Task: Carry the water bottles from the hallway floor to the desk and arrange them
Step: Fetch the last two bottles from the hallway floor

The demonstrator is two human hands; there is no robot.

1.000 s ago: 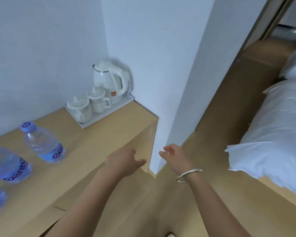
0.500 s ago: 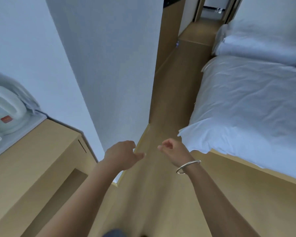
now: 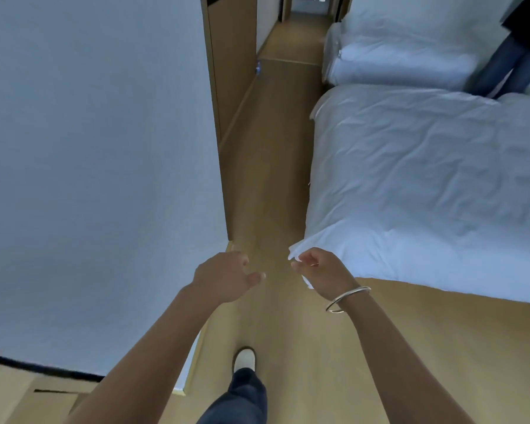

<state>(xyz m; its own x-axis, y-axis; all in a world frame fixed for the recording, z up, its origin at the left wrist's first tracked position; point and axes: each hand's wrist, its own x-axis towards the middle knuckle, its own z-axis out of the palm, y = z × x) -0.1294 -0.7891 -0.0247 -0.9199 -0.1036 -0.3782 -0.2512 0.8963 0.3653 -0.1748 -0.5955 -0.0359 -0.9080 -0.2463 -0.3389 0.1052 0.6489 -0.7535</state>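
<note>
Both my hands are stretched out in front of me over the wooden floor and hold nothing. My left hand (image 3: 227, 278) has loosely curled fingers. My right hand (image 3: 317, 267), with a metal bangle at the wrist, is also loosely curled. Far down the hallway a small water bottle (image 3: 258, 68) with a blue label stands on the floor against the left wall. Only a corner of the desk (image 3: 16, 393) shows at the bottom left; the bottles on it are out of view.
A white wall (image 3: 104, 179) runs along my left. A bed (image 3: 426, 185) with white bedding fills the right, leaving a narrow wooden passage (image 3: 263, 166). Another person's jeans-clad legs (image 3: 508, 68) show at top right. My foot (image 3: 244, 359) steps forward.
The view has swung right, away from the desk and kettle, toward the hallway. The desk bottles have left the view. My hands stay empty in front of me and my foot has stepped forward.
</note>
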